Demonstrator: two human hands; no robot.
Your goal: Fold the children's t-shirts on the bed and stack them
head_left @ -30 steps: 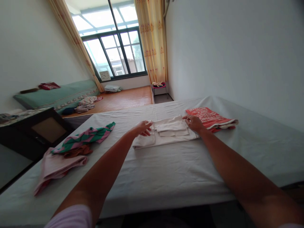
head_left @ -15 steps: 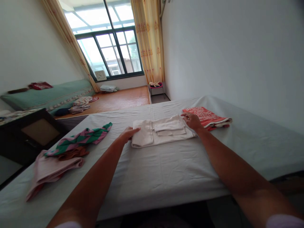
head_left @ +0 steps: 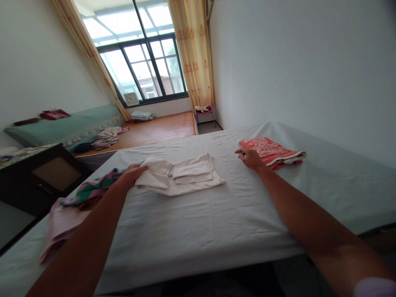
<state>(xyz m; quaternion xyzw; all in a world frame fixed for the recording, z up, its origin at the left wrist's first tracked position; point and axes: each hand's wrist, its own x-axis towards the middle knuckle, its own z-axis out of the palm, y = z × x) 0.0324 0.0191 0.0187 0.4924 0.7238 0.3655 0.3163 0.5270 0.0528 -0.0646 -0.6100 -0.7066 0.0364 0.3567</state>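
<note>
Presently, left hand [head_left: 135, 172] grasps white cloth [head_left: 192, 175], folded in layers; right of it, right hand [head_left: 250, 158] is released, red cloth [head_left: 268, 147] folded; left of it, striped cloth [head_left: 98, 185] lies rumpled, apparently unfolded.

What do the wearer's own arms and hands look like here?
Both the left hand and right hand are ungloved, with bare forearms. No watch or bracelet shows. A pale lavender sleeve edges in at lower right. Rings are too small to tell.
</note>
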